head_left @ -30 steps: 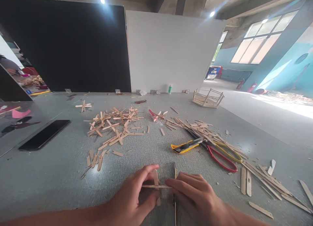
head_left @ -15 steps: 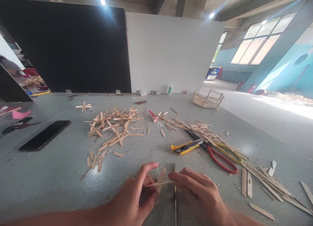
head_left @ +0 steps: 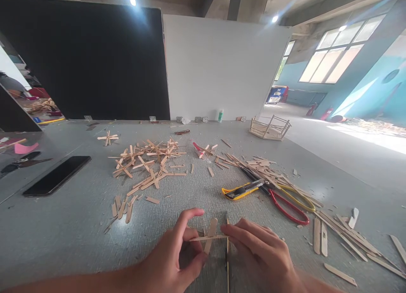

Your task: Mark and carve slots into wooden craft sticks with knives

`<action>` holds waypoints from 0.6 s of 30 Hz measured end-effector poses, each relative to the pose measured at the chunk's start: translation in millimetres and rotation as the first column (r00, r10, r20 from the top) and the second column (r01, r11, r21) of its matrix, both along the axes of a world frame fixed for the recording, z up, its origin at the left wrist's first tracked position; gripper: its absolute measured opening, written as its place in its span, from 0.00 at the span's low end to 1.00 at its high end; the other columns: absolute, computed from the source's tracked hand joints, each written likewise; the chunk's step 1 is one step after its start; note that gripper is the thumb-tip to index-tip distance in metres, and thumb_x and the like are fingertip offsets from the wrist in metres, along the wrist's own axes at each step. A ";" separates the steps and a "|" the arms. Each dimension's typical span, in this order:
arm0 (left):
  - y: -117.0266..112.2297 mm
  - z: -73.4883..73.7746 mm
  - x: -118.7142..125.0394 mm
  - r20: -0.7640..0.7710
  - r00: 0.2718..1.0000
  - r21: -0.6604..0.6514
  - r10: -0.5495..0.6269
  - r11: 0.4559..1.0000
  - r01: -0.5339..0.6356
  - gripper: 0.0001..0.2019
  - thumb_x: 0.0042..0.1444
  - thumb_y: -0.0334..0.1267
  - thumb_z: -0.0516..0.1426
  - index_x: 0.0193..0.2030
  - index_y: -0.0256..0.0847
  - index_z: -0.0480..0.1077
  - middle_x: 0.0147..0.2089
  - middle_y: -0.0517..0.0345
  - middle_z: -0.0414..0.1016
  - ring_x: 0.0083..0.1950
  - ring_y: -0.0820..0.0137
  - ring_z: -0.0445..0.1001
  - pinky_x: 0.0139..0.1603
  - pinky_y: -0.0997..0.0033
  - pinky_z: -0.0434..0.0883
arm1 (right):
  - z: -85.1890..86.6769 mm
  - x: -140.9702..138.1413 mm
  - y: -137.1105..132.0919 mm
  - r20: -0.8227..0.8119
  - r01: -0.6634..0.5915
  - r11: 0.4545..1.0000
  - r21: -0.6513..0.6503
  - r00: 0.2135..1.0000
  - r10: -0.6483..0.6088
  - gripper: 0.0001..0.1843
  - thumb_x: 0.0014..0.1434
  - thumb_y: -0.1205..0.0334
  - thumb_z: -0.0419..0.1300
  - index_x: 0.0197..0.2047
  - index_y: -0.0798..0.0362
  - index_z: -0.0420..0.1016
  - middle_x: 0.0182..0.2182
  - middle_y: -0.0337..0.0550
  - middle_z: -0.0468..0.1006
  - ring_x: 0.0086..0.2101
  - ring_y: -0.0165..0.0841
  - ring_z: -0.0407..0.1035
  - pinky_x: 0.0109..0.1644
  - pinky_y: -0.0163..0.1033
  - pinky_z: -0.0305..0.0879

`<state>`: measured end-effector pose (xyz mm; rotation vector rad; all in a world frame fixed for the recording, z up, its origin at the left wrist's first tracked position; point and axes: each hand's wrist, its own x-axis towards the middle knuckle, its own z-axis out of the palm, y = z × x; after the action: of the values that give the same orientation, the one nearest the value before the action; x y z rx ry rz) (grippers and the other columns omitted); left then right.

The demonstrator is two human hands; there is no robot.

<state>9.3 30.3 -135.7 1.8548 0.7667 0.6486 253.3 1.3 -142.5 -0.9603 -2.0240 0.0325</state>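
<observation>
Low in the middle, my left hand (head_left: pixel 182 253) grips a small piece of crossed wooden craft sticks (head_left: pixel 212 231). One stick lies sideways and another crosses it, standing up at a slant. The index finger of my left hand is raised and curled above the piece. My right hand (head_left: pixel 261 246) is closed, with its fingertips on the right end of the sideways stick. Beneath that end, a narrow strip with dark parts (head_left: pixel 227 263) runs along the table toward me. What the strip is cannot be made out.
A pile of crossed craft sticks (head_left: pixel 152 157) lies beyond my left hand. On the right are a yellow utility knife (head_left: pixel 242 190), scissors with red and yellow handles (head_left: pixel 288 206) and scattered sticks (head_left: pixel 345 234). A phone (head_left: pixel 58 174) lies left; a stick frame (head_left: pixel 269 128) stands farther back.
The crossed sticks have shifted very slightly to the right, together with the fingers of both hands. Both hands keep their hold.
</observation>
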 end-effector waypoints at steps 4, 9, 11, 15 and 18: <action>0.4 -3.8 -0.4 0.024 1.000 0.022 -0.014 1.000 0.014 0.34 0.58 0.28 0.57 0.68 0.48 0.49 0.34 0.66 0.74 0.37 0.71 0.74 0.49 0.69 0.70 | 0.0 -1.4 -0.1 -0.025 0.038 0.999 0.010 0.999 -0.038 0.11 0.74 0.67 0.54 0.51 0.51 0.77 0.29 0.39 0.78 0.24 0.27 0.72 0.28 0.33 0.66; -0.9 -2.8 -0.3 0.010 1.000 0.123 0.003 0.992 -0.004 0.35 0.59 0.26 0.55 0.69 0.51 0.47 0.37 0.66 0.76 0.39 0.71 0.77 0.48 0.70 0.72 | 1.5 -3.1 3.8 -0.110 0.160 0.986 -0.055 0.980 -0.165 0.10 0.72 0.68 0.55 0.47 0.51 0.79 0.28 0.38 0.79 0.23 0.27 0.73 0.27 0.30 0.69; -1.3 -5.0 0.1 0.003 0.998 0.233 0.063 0.971 -0.062 0.33 0.62 0.27 0.53 0.70 0.51 0.45 0.36 0.65 0.75 0.38 0.69 0.76 0.44 0.69 0.73 | 3.5 -4.2 6.0 -0.149 0.208 0.974 -0.087 0.964 -0.220 0.10 0.71 0.67 0.56 0.45 0.51 0.79 0.26 0.36 0.78 0.22 0.27 0.73 0.27 0.30 0.69; -1.3 -13.9 0.7 0.016 0.986 0.512 0.165 0.846 -0.149 0.29 0.64 0.25 0.49 0.70 0.47 0.49 0.36 0.61 0.73 0.39 0.65 0.74 0.46 0.62 0.73 | 2.1 -3.5 10.2 -0.215 0.277 0.936 -0.216 0.922 -0.322 0.11 0.71 0.62 0.54 0.43 0.50 0.78 0.24 0.36 0.77 0.21 0.27 0.71 0.26 0.30 0.69; -0.1 -17.1 0.6 0.006 0.983 0.635 0.184 0.759 -0.146 0.26 0.64 0.23 0.47 0.67 0.43 0.55 0.39 0.57 0.74 0.41 0.64 0.73 0.47 0.60 0.73 | -2.4 -1.0 12.7 -0.261 0.249 0.882 -0.400 0.892 -0.370 0.13 0.73 0.55 0.54 0.45 0.51 0.77 0.25 0.37 0.77 0.21 0.28 0.70 0.25 0.30 0.68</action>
<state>9.9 30.3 -152.8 2.4458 0.8167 1.0746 252.3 14.0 -144.9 -1.4047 -1.5569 0.3737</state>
